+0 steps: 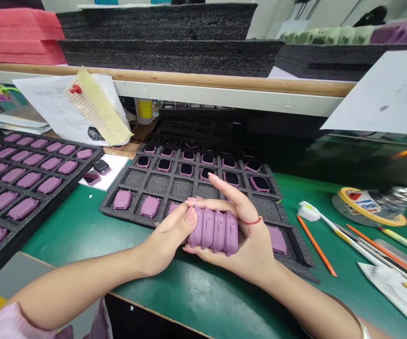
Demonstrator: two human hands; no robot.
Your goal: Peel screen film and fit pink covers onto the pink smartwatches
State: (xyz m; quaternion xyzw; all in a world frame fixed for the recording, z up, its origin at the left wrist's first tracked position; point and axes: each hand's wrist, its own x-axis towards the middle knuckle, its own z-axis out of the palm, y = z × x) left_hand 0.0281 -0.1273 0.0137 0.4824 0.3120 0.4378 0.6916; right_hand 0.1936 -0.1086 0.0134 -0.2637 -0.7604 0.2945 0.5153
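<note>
A short row of purple watch cases (215, 230), several pressed side by side, is held between my two hands above the green table (203, 292). My left hand (168, 240) is closed on the left end of the row, its thumb against the outermost case. Around the right end and underneath, my right hand (251, 240) wraps the cases, with its index finger raised. Behind the hands lies a black foam tray (182, 186). Its back rows hold watches with dark screens (186, 169); purple cases (150, 206) sit in its front row, partly hidden by my hands.
At left, another foam tray (79, 184) carries rows of purple cases. Two watches (101, 166) rest on white paper beside it. On the right are a tape roll (362, 209), an orange stick (316, 245) and a toothbrush (345, 235). A shelf edge (196, 89) crosses above.
</note>
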